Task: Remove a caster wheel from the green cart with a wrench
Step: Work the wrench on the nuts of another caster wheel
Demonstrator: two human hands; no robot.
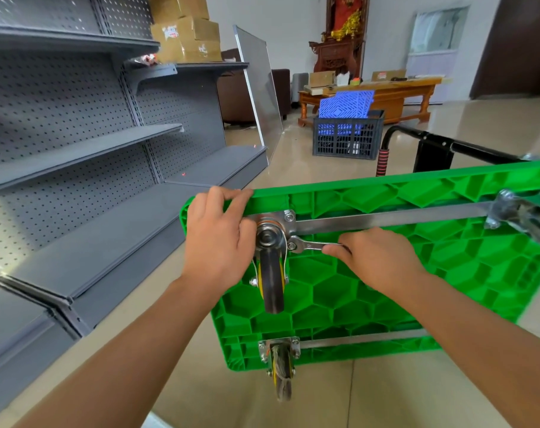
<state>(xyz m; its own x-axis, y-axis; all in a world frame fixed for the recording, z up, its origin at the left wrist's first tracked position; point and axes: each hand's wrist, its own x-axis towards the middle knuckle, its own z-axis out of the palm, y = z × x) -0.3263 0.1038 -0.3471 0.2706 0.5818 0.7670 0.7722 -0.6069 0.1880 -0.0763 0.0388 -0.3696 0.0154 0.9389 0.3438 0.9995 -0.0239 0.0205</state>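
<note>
Green cart tipped on edge, right of grey shelving. Left hand curled over cart rim beside caster wheel. Right hand gripping wrench, head on plate bolt. Lettering on far cartons unreadable.

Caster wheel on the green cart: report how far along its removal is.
Done: green cart is tipped, underside exposed. In hand: right hand holds the wrench on a plate bolt; left hand steadies the cart. Left: the caster wheel is still mounted, top bolt in place.

Glossy green plastic cart, shiny metal wrench, worn rubber caster wheel, polished floor
</note>
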